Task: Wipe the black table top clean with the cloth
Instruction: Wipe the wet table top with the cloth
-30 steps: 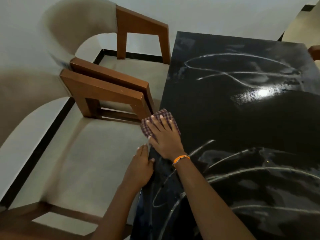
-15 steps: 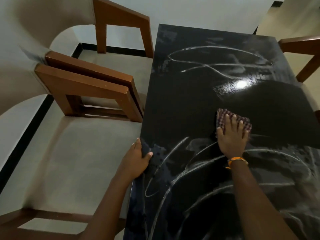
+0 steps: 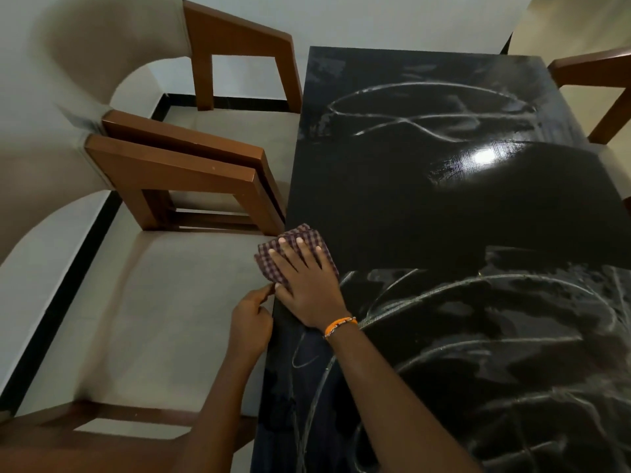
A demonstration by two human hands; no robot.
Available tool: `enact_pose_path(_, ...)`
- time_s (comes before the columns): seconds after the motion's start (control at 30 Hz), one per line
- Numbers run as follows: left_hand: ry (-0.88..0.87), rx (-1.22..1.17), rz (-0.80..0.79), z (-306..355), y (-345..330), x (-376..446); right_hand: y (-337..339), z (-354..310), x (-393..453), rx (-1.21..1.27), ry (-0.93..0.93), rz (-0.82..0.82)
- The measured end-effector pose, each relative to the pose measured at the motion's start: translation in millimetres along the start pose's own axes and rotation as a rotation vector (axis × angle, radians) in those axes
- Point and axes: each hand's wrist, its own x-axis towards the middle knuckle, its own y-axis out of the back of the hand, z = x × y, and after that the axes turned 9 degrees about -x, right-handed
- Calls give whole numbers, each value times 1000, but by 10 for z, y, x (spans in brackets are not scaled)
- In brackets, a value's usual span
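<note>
- The black table top (image 3: pixel 444 216) is long and shiny, and it is the thing everything else here sits near.
- The cloth (image 3: pixel 290 249) is small, with red and white checks. It lies on the table top at its left edge, about halfway along, and one corner hangs out a little past that edge.
- The right hand (image 3: pixel 309 288) lies flat on top of the cloth. Its fingers (image 3: pixel 300 254) are straight and spread a bit, pressing the cloth down on the table.
- There is an orange band (image 3: pixel 339 325) on the right wrist.
- The left hand (image 3: pixel 251 320) is just off the left edge of the table top, right next to the right hand. Its fingers are curled in, and the tips are up by the corner of the cloth. I cannot tell if they pinch the cloth or only touch the table edge.
- The table top has pale curvy streaks on the near part and on the far part. The band in the middle looks dark and plain, with a bright spot of light (image 3: pixel 483 157) on it.
- Brown wooden chairs with pale seats (image 3: pixel 191 179) stand to the left of the table top, close against it.
- One more wooden chair arm (image 3: pixel 594 68) shows by the far right corner of the table top.
</note>
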Motion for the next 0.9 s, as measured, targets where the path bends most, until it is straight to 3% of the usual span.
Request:
enact_pose_path(0.13, -16, -30, 8, 48, -85, -105, 86, 506, -269, -59, -101, -9)
enact_pose_path(0.4, 82, -54, 105, 81, -220, -91, 258, 1866, -1096, -114, -577, 45)
enact_pose_path(0.6, 94, -7, 69, 53, -179, -92, 167, 1502, -1009, -22, -918, 94)
enact_pose_path(0.73, 81, 139, -1, 130, -154, -108, 91, 818, -685, 11, -636, 41)
enact_pose_path(0.9, 37, 307, 79, 350, -473, -329, 49, 371, -617, 22, -130, -44)
